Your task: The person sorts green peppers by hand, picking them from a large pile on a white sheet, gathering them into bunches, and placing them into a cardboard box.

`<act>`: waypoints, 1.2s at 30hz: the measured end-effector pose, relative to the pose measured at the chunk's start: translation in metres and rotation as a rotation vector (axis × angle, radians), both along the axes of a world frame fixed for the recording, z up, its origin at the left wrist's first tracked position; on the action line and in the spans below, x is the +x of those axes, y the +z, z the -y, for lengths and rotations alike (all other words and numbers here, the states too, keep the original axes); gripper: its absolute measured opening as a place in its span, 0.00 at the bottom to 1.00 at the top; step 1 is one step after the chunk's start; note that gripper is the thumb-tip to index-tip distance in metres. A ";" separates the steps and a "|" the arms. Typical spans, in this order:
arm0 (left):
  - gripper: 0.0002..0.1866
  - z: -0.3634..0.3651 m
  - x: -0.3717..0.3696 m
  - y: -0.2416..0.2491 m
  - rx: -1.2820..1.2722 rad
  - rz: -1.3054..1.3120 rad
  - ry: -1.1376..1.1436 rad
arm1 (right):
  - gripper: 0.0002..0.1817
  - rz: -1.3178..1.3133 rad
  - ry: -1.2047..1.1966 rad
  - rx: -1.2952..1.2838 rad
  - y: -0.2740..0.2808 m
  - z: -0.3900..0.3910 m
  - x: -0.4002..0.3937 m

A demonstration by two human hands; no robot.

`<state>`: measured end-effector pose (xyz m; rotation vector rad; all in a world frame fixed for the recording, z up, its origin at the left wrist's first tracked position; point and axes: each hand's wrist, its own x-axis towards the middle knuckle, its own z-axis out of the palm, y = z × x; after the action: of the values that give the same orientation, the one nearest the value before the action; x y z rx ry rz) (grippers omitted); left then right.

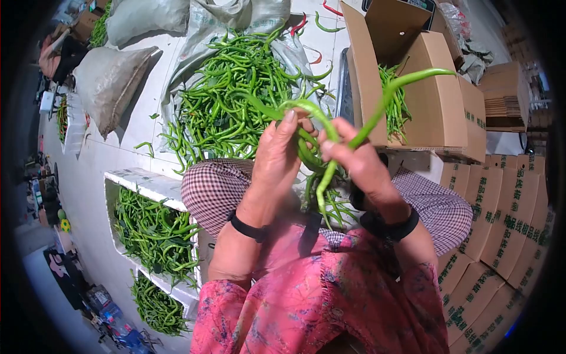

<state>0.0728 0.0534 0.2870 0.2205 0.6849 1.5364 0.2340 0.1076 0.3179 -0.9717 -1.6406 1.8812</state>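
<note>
Both hands are raised close together above my lap. My left hand is closed round several long green chili peppers, its thumb pointing up. Pinched in the fingers of my right hand is a long green chili pepper that sticks out to the upper right. Another pale green pepper curves between the two hands and hangs down. Just beyond them lies a big pile of green chili peppers on a spread woven sack. More peppers lie below the hands, partly hidden by them.
An open cardboard box with green peppers inside stands at the right. Stacked printed cartons are at lower right. White foam boxes of peppers sit at left. Full sacks lie at upper left, near another person.
</note>
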 end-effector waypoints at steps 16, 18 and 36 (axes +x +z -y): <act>0.15 0.001 0.030 -0.008 0.261 -1.571 0.013 | 0.16 0.280 0.171 0.143 0.020 -0.045 -0.013; 0.14 0.003 0.027 0.001 0.069 -1.441 -0.260 | 0.15 0.017 0.132 -0.072 0.017 -0.046 -0.011; 0.22 -0.005 -0.001 0.016 -0.172 -0.173 -0.087 | 0.20 -0.473 -0.192 -0.426 0.010 -0.087 0.068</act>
<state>0.0720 0.0587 0.3034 0.2523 0.9286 1.3776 0.3016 0.1942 0.3281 -0.7248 -0.8667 2.1574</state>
